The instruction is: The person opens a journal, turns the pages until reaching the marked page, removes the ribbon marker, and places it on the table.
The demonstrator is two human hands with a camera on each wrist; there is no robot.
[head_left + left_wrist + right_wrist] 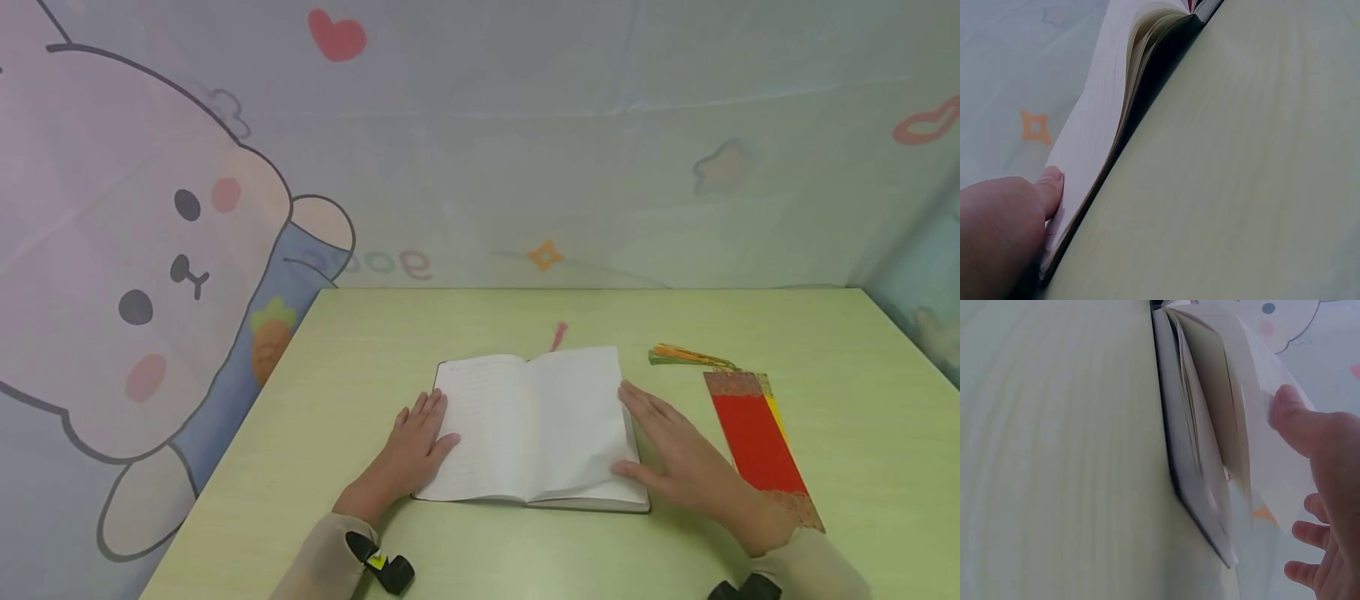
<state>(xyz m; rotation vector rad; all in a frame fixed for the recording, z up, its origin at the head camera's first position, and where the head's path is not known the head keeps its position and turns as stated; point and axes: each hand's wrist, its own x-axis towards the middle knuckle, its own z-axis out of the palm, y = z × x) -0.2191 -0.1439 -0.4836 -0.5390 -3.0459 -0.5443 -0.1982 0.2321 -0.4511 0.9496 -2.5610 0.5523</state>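
Observation:
An open notebook (480,425) with a dark cover lies on the table, its left page faintly lined and the right one looking blank. My left hand (415,442) rests along the left edge, fingers extended and thumb on the page. At the right edge, my right hand (678,458) touches the raised leaves with its thumb, the other fingers fairly straight. In the right wrist view, several leaves (1260,431) stand lifted off the page block below. A pink ribbon tassel (559,335) pokes out past the notebook's top.
A red bookmark (761,442) with patterned ends and a yellow strip lies right of the notebook, partly behind my right hand. Its orange and green tassel (690,357) points left. Behind the pale table (375,333) hangs a cartoon-printed cloth (487,167).

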